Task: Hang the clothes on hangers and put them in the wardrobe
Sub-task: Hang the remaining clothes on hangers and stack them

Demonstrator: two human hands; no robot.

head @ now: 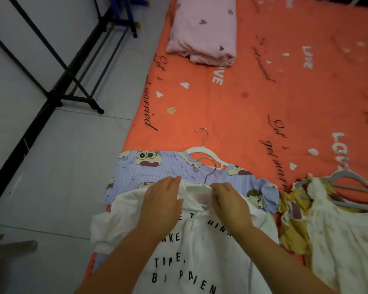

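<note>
The person is leaning over the orange bed sheet (242, 102), working at its near edge, close to the left side where it meets the tiled floor (62, 166). A white shirt (200, 251) with black lettering is lying there face up, and a white hanger (198, 187) is sitting inside its neck with the metal hook sticking out toward the far edge.

The left hand (162, 200) is lying flat on the collar's left side, fingers nearly straight and together, pressing the cloth down. The right hand (229, 202) is bending its fingers over the collar's right side just beside the hanger's neck and pinching the fabric there; its thumb is hidden from me.

Under the shirt, a purple cartoon-print top (157, 168) is spreading toward the far edge, with a second white hanger (202, 149) poking out of its neck. Toward the right along the near edge, a cream garment (344, 230) is resting over a yellow one (289, 209), with a grey hanger (346, 177) at its neck. A folded pink cloth (206, 28) is sitting near the far edge. A black clothes rack (72, 81) is standing on the floor off the sheet's left edge.
</note>
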